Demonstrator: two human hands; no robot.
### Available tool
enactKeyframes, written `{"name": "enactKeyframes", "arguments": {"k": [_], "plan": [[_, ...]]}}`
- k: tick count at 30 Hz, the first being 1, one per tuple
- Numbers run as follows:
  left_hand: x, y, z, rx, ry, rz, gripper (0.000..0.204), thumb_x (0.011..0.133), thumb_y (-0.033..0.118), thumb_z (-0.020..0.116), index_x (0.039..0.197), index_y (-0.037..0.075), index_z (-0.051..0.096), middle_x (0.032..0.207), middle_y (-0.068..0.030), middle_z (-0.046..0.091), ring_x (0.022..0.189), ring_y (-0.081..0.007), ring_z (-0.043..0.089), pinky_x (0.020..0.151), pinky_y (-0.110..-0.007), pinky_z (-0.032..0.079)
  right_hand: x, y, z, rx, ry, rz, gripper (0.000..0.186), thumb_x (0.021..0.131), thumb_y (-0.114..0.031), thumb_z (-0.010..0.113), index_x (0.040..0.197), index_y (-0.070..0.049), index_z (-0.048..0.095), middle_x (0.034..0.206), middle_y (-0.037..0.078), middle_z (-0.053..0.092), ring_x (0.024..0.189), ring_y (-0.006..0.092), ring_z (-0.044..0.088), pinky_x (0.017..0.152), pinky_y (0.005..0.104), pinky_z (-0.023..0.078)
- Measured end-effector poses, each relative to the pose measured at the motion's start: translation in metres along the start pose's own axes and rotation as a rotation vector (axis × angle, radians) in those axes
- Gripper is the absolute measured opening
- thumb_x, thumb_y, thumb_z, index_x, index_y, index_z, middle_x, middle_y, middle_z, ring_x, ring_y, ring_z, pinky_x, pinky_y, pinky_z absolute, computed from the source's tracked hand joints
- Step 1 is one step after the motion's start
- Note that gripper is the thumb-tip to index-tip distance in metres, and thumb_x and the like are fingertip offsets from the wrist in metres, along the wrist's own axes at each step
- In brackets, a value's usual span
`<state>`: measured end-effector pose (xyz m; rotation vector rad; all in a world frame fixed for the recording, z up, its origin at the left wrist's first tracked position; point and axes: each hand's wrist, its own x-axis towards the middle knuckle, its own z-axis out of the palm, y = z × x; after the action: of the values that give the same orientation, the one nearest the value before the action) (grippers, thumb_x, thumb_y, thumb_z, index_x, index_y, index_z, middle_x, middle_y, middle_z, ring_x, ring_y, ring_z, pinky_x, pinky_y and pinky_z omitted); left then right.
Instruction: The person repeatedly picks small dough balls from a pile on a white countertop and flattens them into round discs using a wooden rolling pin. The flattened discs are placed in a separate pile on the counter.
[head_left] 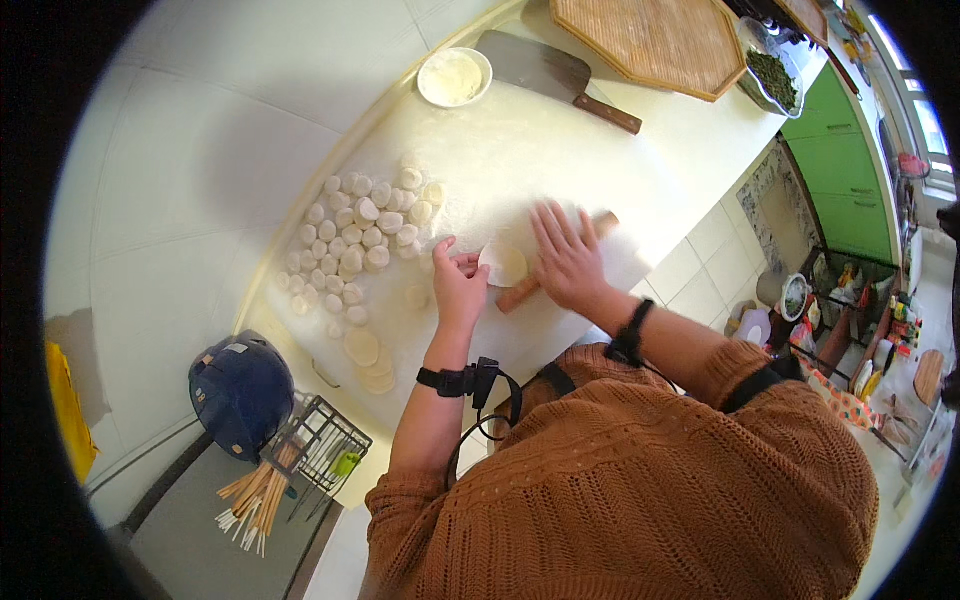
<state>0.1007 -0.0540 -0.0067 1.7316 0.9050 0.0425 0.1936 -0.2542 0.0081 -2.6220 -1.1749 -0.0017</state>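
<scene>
Sweater: a brown knit (640, 500), seen closest up, is tucked against the table's near edge.
Dough disc: one thin pale round (504, 266) is kept between the two hands, by the near edge of the table (570, 140).
Left hand: the disc's rim is pinched by thumb and fingertips (460, 285).
Right hand: the rolling pin (519, 294) is pressed by a flat hand (570, 260), fingers stretched out, not wrapped around it (bit blurry there, tbh).
Rolling tip: best pressed from the rim inward and eased off near the middle, with the disc turned a little between strokes, so an even round is got. Fingertips should be kept clear of the pin.
Dough lumps: a bunch (351, 234) is spread along the wall-side edge.
Flat rounds: a few (362, 348) are laid by the left end; overlaps are better avoided, as sticking seems likely.
White powder: a bowlful (452, 78) is parked at the wall-side edge, handy for dusting.
</scene>
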Motion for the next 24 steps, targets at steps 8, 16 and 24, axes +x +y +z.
{"name": "enactKeyframes", "arguments": {"k": [8,16,24], "plan": [[0.036,0.019,-0.006,0.290,-0.230,0.209,0.055,0.098,0.001,0.074,0.148,0.006,0.055,0.101,-0.0144,0.077,0.088,-0.0241,0.076,0.082,-0.036,0.060,0.046,-0.003,0.017,0.095,0.009,0.041,0.073,0.106,-0.035,0.055,0.166,0.004,0.040,0.175,0.019,0.040,0.166,0.0314,0.032,0.134,0.0595,0.016],[0.006,0.000,-0.006,0.080,-0.020,0.099,0.057,0.098,0.003,0.076,0.149,0.005,0.050,0.097,-0.0142,0.075,0.089,-0.0247,0.076,0.082,-0.037,0.059,0.049,-0.001,0.017,-0.034,0.081,-0.009,0.070,0.106,-0.030,0.052,0.167,0.003,0.039,0.172,0.018,0.045,0.165,0.0319,0.033,0.134,0.0599,0.017],[0.037,0.001,-0.006,0.063,-0.030,0.165,0.058,0.098,0.000,0.072,0.149,0.000,0.044,0.096,-0.0131,0.076,0.088,-0.0240,0.075,0.082,-0.036,0.059,0.022,-0.001,0.014,0.074,0.038,0.037,0.073,0.107,-0.034,0.055,0.169,0.002,0.036,0.174,0.021,0.040,0.165,0.0324,0.033,0.135,0.0604,0.016]]}}
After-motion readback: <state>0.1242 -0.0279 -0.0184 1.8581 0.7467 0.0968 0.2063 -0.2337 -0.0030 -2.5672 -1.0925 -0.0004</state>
